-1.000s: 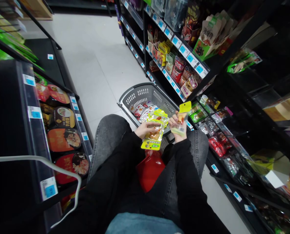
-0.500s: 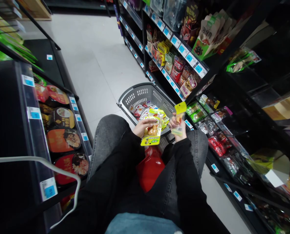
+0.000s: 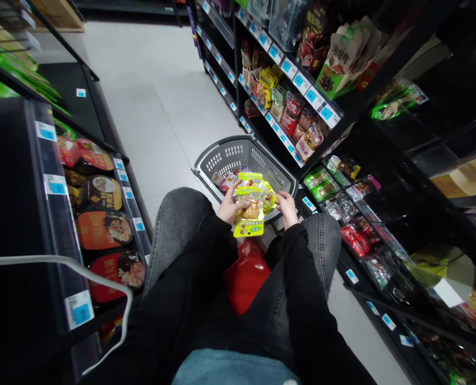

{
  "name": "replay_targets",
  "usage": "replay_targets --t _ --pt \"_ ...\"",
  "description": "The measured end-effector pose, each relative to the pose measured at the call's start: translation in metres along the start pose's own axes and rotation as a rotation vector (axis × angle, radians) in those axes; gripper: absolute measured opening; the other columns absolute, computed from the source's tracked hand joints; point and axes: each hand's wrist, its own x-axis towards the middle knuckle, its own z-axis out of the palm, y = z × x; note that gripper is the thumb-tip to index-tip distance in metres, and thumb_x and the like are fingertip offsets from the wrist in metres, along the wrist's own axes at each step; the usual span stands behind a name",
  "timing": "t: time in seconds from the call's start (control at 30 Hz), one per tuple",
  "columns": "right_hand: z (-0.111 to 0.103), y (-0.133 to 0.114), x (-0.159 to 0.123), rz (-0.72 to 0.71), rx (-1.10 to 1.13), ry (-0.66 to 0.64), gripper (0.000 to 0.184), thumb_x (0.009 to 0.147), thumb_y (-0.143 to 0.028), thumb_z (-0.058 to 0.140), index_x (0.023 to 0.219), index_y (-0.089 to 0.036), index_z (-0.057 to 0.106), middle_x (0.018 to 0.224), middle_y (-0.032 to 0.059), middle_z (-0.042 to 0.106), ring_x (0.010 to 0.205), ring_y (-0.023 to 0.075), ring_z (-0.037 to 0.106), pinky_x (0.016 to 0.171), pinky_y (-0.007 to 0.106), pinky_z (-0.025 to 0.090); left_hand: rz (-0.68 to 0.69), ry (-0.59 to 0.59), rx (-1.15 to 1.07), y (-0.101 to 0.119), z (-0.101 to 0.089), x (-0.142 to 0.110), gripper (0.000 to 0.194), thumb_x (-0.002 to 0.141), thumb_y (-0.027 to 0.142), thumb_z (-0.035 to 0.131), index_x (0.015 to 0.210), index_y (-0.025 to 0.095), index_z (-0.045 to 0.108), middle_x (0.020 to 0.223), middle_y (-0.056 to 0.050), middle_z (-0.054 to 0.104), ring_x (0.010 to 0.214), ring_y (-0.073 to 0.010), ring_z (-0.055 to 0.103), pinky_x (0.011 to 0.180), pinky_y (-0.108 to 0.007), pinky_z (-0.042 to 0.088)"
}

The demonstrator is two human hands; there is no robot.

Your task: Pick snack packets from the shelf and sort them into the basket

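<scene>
A black shelving rack [image 3: 301, 83] fills the upper right of the frame. The grey slotted basket [image 3: 288, 186] sits at the centre, just beyond the knees, and a glossy red object [image 3: 246, 280] shows below it, between the thighs. The yellow snack packets [image 3: 250, 209] are held up at mid-frame, over the basket's near side; one faces forward, with others overlapping behind.

The left hand [image 3: 229, 207] grasps these packets from the left, its thumb across the front. The right hand [image 3: 288, 208] has narrow fingers at the bunch's right edge; whether they pinch or merely touch is unclear. Half a second ago it held a single packet upright, apart from the rest; that one no longer stands separately. The handling therefore seems gathered into one bunch. Smaller red-and-white packets [image 3: 226, 183] lie inside the basket, behind the left hand.
</scene>
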Motion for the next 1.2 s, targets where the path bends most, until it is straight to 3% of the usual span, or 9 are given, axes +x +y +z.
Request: replay_targets --t 0.17,0.33,0.43,0.63,0.8,0.97,1.2 --pt "0.019 -0.022 -0.017 0.072 -0.037 -0.268 0.033 0.058 -0.037 0.073 0.075 -0.016 0.055 0.062 -0.0048 0.056 0.054 0.0052 0.051 0.053 0.017 0.043 0.008 -0.006 0.068 -0.002 -0.004 0.002 0.091 0.048 0.015 0.077 0.131 0.022 0.041 0.104 -0.008 0.065 0.088 -0.0210 0.065 0.080 -0.033 0.051" --pt "0.024 -0.025 -0.023 0.015 -0.113 -0.334 0.036 0.051 -0.034 0.078 0.065 -0.017 0.049 0.054 -0.0081 0.049 0.049 0.0041 0.046 0.046 0.015 0.040 0.026 0.030 0.145 -0.003 -0.003 0.004 0.074 0.047 0.020 0.080 0.116 0.018 0.051 0.096 -0.006 0.066 0.088 -0.0210 0.064 0.081 -0.034 0.050" --pt "0.023 -0.020 -0.018 0.008 -0.072 -0.266 0.035 0.056 -0.037 0.074 0.068 -0.018 0.048 0.057 -0.0081 0.049 0.050 0.0048 0.048 0.046 0.016 0.042 0.039 0.049 0.158 -0.003 -0.003 0.004 0.063 0.049 0.023 0.079 0.106 0.017 0.055 0.095 -0.005 0.065 0.089 -0.0201 0.062 0.081 -0.033 0.049" --pt "0.017 -0.011 -0.007 -0.042 0.034 0.050 0.031 0.063 -0.037 0.066 0.076 -0.019 0.043 0.060 -0.0084 0.044 0.051 0.0048 0.047 0.046 0.015 0.039 -0.055 -0.048 0.185 -0.001 -0.003 0.002 0.052 0.045 0.022 0.082 0.093 0.016 0.063 0.095 -0.006 0.067 0.090 -0.0209 0.062 0.083 -0.034 0.049" --pt "0.014 -0.018 -0.010 -0.072 0.183 0.140 0.033 0.064 -0.033 0.067 0.080 -0.021 0.041 0.067 -0.0076 0.046 0.059 0.0069 0.055 0.057 0.021 0.051 -0.138 -0.089 0.147 0.002 0.003 -0.002 0.055 0.038 0.027 0.086 0.088 0.015 0.066 0.086 -0.006 0.071 0.085 -0.0233 0.065 0.083 -0.038 0.050" --pt "0.019 -0.030 -0.020 0.016 0.342 -0.001 0.040 0.058 -0.021 0.072 0.090 -0.019 0.048 0.083 -0.0014 0.061 0.078 0.0131 0.064 0.075 0.031 0.056 -0.098 -0.076 0.064 0.004 0.006 -0.002 0.049 0.040 0.031 0.087 0.083 0.015 0.069 0.087 -0.008 0.072 0.090 -0.0249 0.065 0.088 -0.038 0.048" --pt "0.014 -0.039 -0.029 0.165 0.219 -0.332 0.040 0.054 -0.023 0.077 0.088 -0.017 0.055 0.078 0.0007 0.066 0.077 0.0162 0.066 0.071 0.029 0.055 -0.078 0.175 0.028 -0.005 -0.006 0.009 0.048 0.041 0.043 0.084 0.075 0.012 0.067 0.077 -0.008 0.070 0.077 -0.0219 0.064 0.075 -0.035 0.049"
